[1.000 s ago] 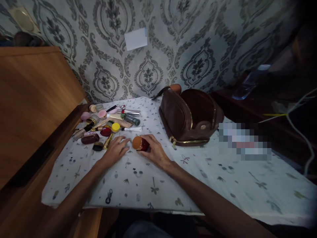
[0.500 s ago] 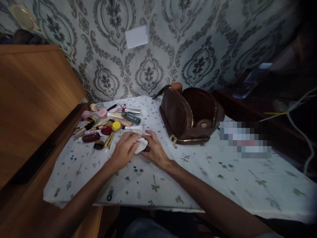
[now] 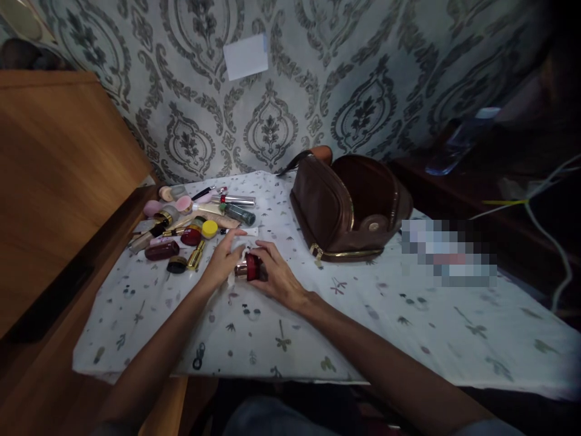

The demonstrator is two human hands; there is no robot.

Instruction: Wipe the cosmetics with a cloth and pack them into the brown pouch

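Observation:
Between my hands lies a small dark-red cosmetic bottle (image 3: 252, 266) on its side, its shiny cap pointing left. My right hand (image 3: 282, 282) is closed around the dark end of the bottle. At the cap end, my left hand (image 3: 223, 259) holds a white tissue (image 3: 232, 281), mostly hidden by the fingers. Just beyond my left hand are a white tube (image 3: 247, 232), a yellow-lidded jar (image 3: 209, 229) and a gold lipstick tube (image 3: 195, 255).
Many cosmetics, among them a green bottle (image 3: 239, 214) and a maroon bottle (image 3: 162, 251), lie on the patterned cloth (image 3: 290, 357) at left. An open brown bag (image 3: 322, 209) stands at right, near the wall. A wooden panel (image 3: 59, 181) rises at far left.
My hands have drawn slightly apart, and the red bottle and its shiny cap have come into view. The tissue, spread over it before, is now mostly behind my left fingers.

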